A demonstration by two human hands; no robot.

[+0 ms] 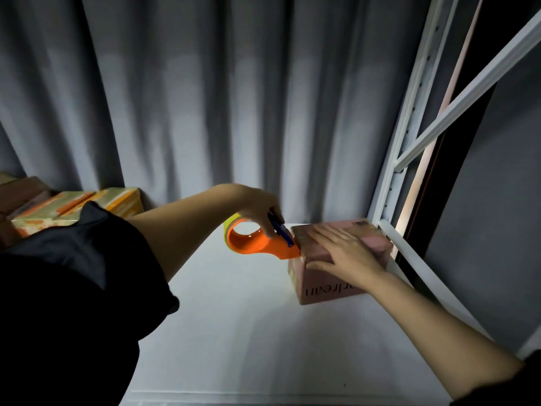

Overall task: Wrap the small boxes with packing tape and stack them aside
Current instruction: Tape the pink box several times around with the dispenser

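A person tapes a pink box (377, 244) on a white table (234, 332), seen from the head camera. The box sits at the table's far right corner, close against the white rack (407, 159) that runs along the right edge. The right hand (345, 256) lies flat on the box top, fingers straight and spread, the thumb over the near top edge; it presses the box down and grasps nothing. The left hand (260, 209) reaches in from the left with its fingers curled round an orange dispenser (257, 241), gripping it from above. The dispenser's nose touches the box at the left top edge, and a roll of yellowish tape (231, 224) shows behind its ring. A dark sleeve (73, 288) covers the left upper arm and hides the table's left part. Between the two forearms the tabletop lies bare and white down to the near edge, leaving open room in front of and to the left of the box. On the right the rack's rail hems the box in, with only a narrow gap. Taped boxes (76, 206) with orange markings are stacked at the far left, well apart from the pink box, against a grey curtain (205, 98) that closes off the back edge
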